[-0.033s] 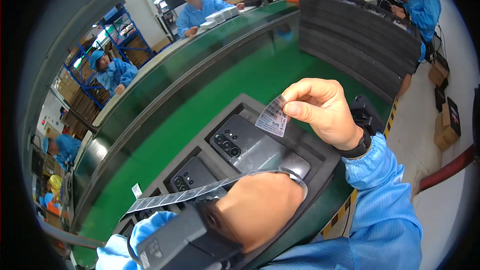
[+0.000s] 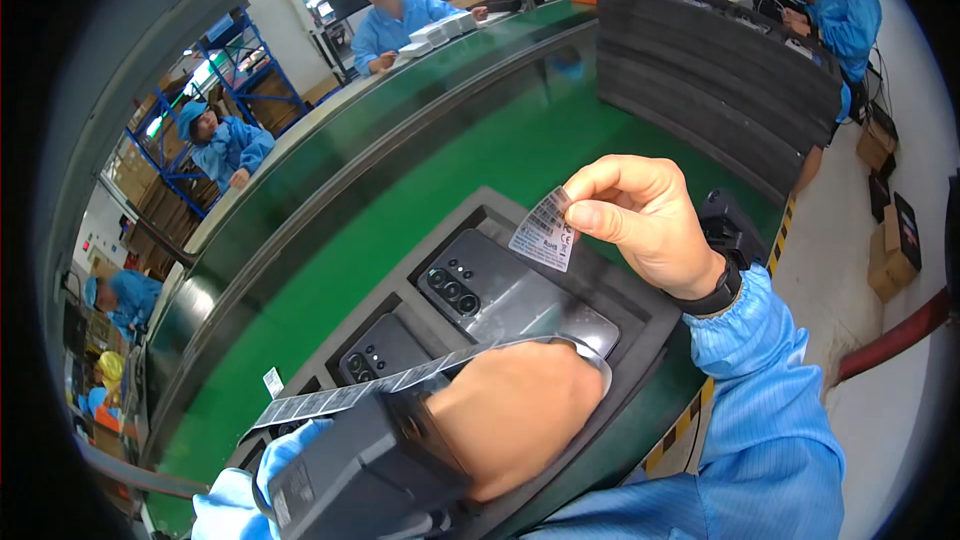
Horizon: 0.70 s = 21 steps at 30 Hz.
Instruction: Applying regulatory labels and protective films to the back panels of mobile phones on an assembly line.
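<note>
My right hand (image 2: 648, 225) pinches a small silver-grey printed label (image 2: 543, 232) between thumb and forefinger, raised above the tray. My left hand (image 2: 515, 418) is curled lower down, back upward, its fingertips hidden. A long strip of labels (image 2: 365, 393) runs from the lower left to this hand and bends round its far side. Beneath lies a dark foam tray (image 2: 655, 305) with phones in its recesses, camera side up. The largest visible phone (image 2: 515, 292) is between my hands; another phone (image 2: 398, 342) lies left of it, partly covered by the strip.
A green conveyor belt (image 2: 330, 290) runs under the tray. Stacked dark foam trays (image 2: 700, 90) stand at the far right. A small white tag (image 2: 272, 382) is near the strip's left end. Co-workers in blue sit across the line; cardboard boxes (image 2: 893, 250) stand on the right-hand floor.
My left hand and wrist have shifted very slightly to the left. My right hand and its label are nearly unchanged.
</note>
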Each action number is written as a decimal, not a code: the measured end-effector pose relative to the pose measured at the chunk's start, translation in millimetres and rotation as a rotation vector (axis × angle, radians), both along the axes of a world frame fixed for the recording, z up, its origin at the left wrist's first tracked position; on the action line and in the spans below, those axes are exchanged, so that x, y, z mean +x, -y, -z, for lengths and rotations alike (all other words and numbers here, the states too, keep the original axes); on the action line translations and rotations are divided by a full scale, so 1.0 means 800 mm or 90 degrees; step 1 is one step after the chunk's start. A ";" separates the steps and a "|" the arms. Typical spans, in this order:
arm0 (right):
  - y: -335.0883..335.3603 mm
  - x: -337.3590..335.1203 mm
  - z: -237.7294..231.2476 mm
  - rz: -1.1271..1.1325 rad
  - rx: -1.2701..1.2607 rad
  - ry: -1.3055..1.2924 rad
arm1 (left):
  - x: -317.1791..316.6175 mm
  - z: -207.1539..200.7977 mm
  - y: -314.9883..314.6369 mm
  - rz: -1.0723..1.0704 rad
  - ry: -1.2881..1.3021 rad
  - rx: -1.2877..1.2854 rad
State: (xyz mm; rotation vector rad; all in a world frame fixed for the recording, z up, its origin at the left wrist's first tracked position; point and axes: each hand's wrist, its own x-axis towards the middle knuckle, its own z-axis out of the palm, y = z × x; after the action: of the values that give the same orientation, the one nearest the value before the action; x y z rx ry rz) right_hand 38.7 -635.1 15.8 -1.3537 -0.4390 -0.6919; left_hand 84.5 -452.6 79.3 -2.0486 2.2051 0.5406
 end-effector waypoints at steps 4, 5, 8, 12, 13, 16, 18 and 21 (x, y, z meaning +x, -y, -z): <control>0.006 0.000 0.010 0.010 0.027 -0.028 | 0.015 0.009 0.010 -0.007 -0.044 0.039; 0.009 -0.001 0.012 0.003 0.038 -0.034 | 0.022 0.016 0.011 0.010 -0.049 0.009; 0.010 0.001 0.022 -0.049 0.087 -0.067 | 0.043 0.029 0.004 0.021 -0.042 -0.156; 0.005 0.001 0.021 -0.138 0.009 -0.098 | 0.061 0.030 -0.012 -0.075 0.088 -0.298; 0.004 0.000 0.019 -0.162 -0.018 -0.107 | 0.081 0.046 -0.015 -0.077 0.093 -0.371; 0.008 -0.003 0.016 -0.132 -0.098 -0.127 | 0.160 0.059 -0.021 -0.126 0.198 -0.524; 0.010 0.003 0.014 -0.071 -0.296 -0.142 | 0.182 0.068 -0.032 -0.300 0.085 -0.539; 0.009 0.025 0.010 -0.022 -0.493 -0.111 | 0.181 0.069 -0.057 -0.457 -0.043 -0.494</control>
State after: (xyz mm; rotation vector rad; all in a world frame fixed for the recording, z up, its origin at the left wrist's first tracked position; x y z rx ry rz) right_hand 59.0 -642.5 7.8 -2.1085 -0.6201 -0.3704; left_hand 229.3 -406.8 23.8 -3.2655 1.7992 -0.3082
